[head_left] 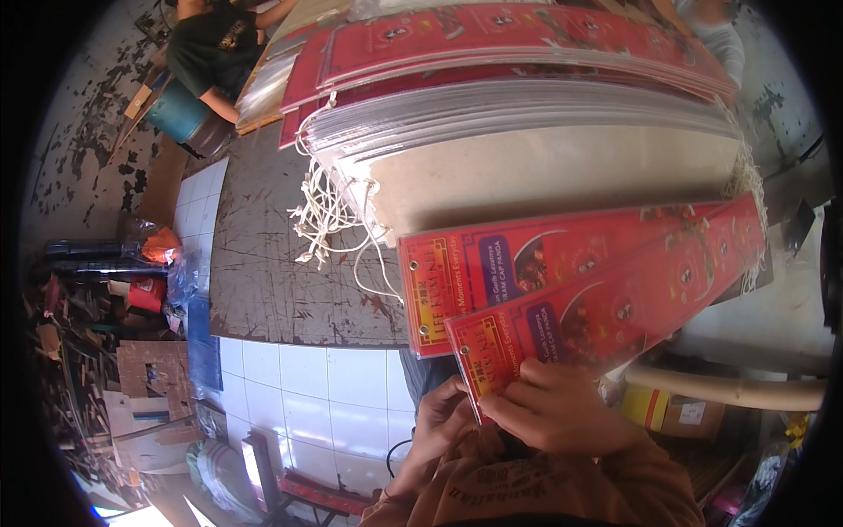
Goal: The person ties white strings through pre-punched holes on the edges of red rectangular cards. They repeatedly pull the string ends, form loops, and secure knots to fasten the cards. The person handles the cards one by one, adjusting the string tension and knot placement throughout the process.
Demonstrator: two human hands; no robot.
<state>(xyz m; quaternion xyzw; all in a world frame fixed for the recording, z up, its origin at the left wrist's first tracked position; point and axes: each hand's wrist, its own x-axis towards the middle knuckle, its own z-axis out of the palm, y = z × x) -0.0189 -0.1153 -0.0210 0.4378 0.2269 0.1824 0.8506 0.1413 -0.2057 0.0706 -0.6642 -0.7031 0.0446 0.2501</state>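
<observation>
A long red printed panel point(650, 299), with a yellow block and metal eyelets at its near left end, lies slanted toward me. My right hand point(558, 408) is closed on its lower left corner, thumb on the printed face. My left hand point(442, 417) pinches at the panel's short edge; its fingertips are partly hidden, and so is anything thin between them. Under the held panel lie more red panels point(479, 263) of the same kind. Behind them, a thick stack of panels point(562, 167) shows a beige face, and white cords point(325, 211) hang in a tangle from its left end.
More red panels point(518, 35) top the stack at the far side. The scratched dark table point(272, 263) ends just left of me. Another person point(215, 48) is at the far left by a blue drum point(180, 112). Cardboard scraps point(154, 378) litter the left floor; a beige tube point(729, 388) lies right.
</observation>
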